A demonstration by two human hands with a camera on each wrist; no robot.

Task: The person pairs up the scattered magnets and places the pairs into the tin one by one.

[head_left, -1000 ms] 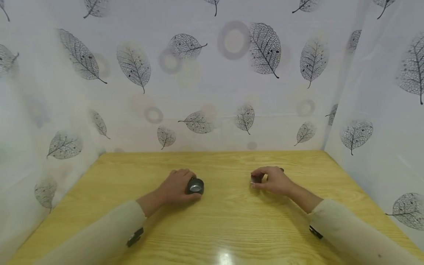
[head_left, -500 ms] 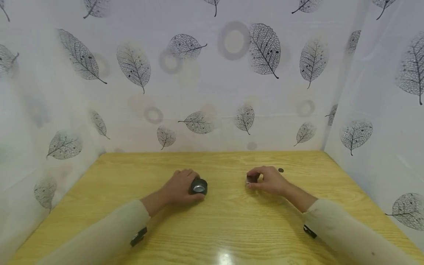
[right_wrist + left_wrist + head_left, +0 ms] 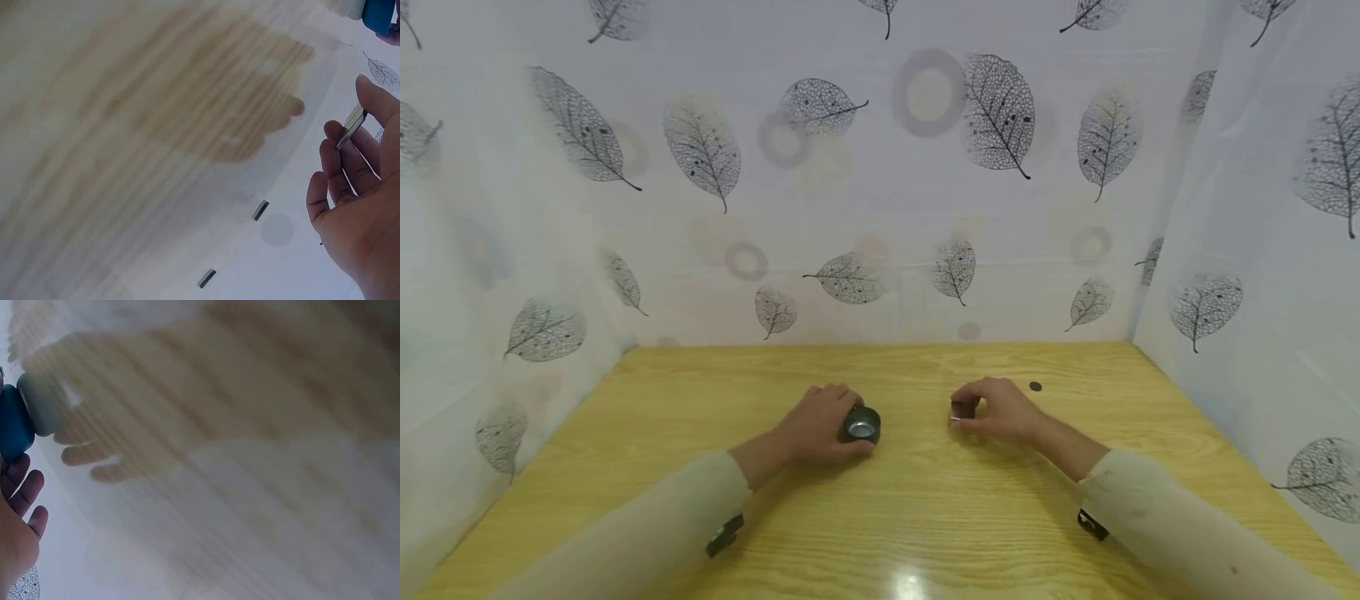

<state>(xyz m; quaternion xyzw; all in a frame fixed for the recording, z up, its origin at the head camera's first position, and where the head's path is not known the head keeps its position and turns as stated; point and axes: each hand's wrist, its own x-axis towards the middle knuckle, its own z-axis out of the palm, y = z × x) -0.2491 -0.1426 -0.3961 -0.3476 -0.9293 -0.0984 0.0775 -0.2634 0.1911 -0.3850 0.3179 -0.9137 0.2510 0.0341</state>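
My left hand [image 3: 820, 425] grips a small round cup [image 3: 862, 427], dark outside with a shiny metal inside, fingers and thumb around its sides. In the left wrist view the cup [image 3: 15, 425] shows a teal-blue wall standing against its reflection in the glossy table. My right hand [image 3: 1003, 410], a short way to the right, pinches a small thin metal piece [image 3: 962, 410] between thumb and fingers. The right wrist view shows this metal piece [image 3: 352, 127] edge-on, silvery and tilted; its full shape cannot be told. Behind the right hand lies a small dark disc [image 3: 1036, 386].
The glossy wood-grain table [image 3: 910, 500] reflects both hands. White leaf-patterned curtains [image 3: 880, 192] enclose its back and sides. In the right wrist view two short dark slim pieces [image 3: 260, 210] show on the table. A black device [image 3: 725, 536] sits under each pale sleeve.
My left hand has moved right with the cup, and my right hand has moved left with the metal piece. The gap between them has narrowed. The dark disc has come out from behind my right hand.
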